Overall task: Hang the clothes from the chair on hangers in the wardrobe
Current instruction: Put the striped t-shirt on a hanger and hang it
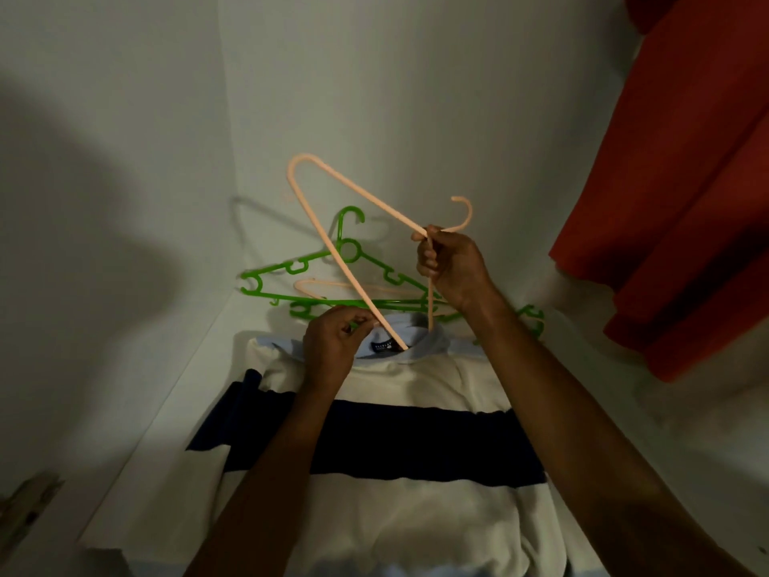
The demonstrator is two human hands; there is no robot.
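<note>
My right hand point(451, 264) grips the hanger point(333, 243), left point(333, 347) pinching the shirt point(416, 389) collar (white shelf point(166, 389), red cloth point(686, 202) at 2 o'clock).

smooth plastic hangers point(333, 226), soft matt cloth shirt point(416, 410), matt white shelf point(174, 381)

Dim, soft light; a broad shadow darkens the left wall point(83, 181), edges bowed by wide-angle distortion.
</note>
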